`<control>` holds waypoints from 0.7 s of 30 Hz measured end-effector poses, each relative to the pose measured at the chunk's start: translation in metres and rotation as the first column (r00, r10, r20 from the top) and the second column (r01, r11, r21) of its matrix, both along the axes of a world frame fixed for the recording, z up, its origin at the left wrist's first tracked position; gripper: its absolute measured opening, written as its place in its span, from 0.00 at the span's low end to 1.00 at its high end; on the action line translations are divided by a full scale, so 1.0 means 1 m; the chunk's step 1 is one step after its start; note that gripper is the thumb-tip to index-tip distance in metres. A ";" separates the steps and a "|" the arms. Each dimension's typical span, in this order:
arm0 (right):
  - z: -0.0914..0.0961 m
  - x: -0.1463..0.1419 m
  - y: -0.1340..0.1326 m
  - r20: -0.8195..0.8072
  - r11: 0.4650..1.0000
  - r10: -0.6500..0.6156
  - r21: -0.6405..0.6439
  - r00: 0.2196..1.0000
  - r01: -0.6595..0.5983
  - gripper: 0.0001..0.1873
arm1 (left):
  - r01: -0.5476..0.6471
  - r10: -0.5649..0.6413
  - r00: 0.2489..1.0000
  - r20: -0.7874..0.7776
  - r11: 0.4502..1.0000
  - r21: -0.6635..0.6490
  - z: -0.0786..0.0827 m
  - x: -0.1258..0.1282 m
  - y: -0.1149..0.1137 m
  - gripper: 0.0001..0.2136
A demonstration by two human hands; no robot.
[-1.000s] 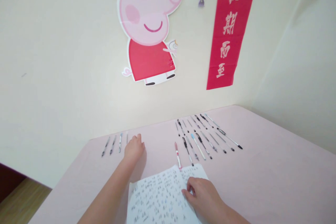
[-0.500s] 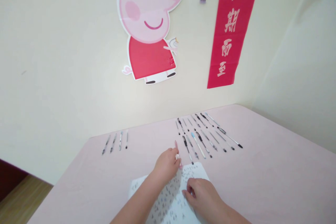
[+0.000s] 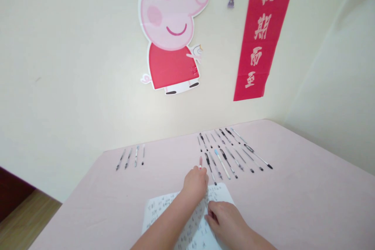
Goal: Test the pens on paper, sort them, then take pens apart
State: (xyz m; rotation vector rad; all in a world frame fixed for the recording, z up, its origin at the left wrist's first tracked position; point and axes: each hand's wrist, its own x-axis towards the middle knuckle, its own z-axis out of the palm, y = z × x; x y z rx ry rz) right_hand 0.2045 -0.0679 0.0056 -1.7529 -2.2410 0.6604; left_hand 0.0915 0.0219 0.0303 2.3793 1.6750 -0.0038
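Note:
My left hand [image 3: 196, 183] reaches over the top of a handwritten sheet of paper [image 3: 158, 213], its fingers closed on a pink pen [image 3: 200, 161]. The pen's pink end sticks out beyond the fingers; its rest is hidden by the hand. Just to the right of it lies a black-capped pen [image 3: 210, 168], the first of a lower row. My right hand [image 3: 225, 218] rests on the paper's right edge with fingers curled in, and nothing shows in them.
Several pens and thin refills, including a blue-capped pen [image 3: 222, 163], lie in two slanted rows on the pink tabletop [image 3: 293, 203]. Farther left is a small group of pens [image 3: 136, 156]. A pig cutout [image 3: 172, 62] and a red banner [image 3: 258, 39] hang on the wall behind.
My left hand has shifted right with the pink pen, bringing it nearer the lower row and more upright in view. The right hand stays put. The camera view has moved slightly.

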 end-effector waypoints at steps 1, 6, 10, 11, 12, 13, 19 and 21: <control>0.000 0.000 0.000 0.002 1.000 0.003 0.002 1.000 -0.003 0.08 | 0.000 0.000 1.000 0.005 1.000 0.004 0.000 0.000 0.001 0.14; -0.001 0.000 0.000 0.017 1.000 0.009 0.007 1.000 -0.009 0.09 | -0.018 0.017 0.999 0.027 0.999 0.031 0.000 -0.007 0.006 0.13; -0.003 0.001 0.001 0.023 1.000 0.023 -0.001 0.999 -0.023 0.08 | -0.108 0.100 0.992 0.073 0.987 0.117 0.001 -0.026 0.018 0.12; -0.003 0.001 0.001 0.023 1.000 0.026 -0.001 0.999 -0.026 0.08 | -0.138 0.128 0.989 0.079 0.981 0.138 0.001 -0.034 0.022 0.11; -0.003 0.002 0.001 0.023 1.000 0.028 0.000 0.999 -0.028 0.09 | -0.176 0.165 0.983 0.079 0.972 0.157 0.002 -0.043 0.026 0.10; -0.002 0.002 0.001 0.022 1.000 0.029 0.004 0.999 -0.029 0.09 | -0.201 0.190 0.978 0.080 0.964 0.171 0.003 -0.053 0.031 0.10; 0.004 0.002 0.000 0.007 0.999 0.038 0.001 0.999 -0.038 0.09 | -0.353 0.353 0.935 0.036 0.913 0.207 0.002 -0.114 0.056 0.11; 0.005 0.002 0.000 0.005 0.999 0.033 -0.004 0.999 -0.033 0.09 | -0.396 0.403 0.915 0.010 0.893 0.216 0.000 -0.131 0.062 0.11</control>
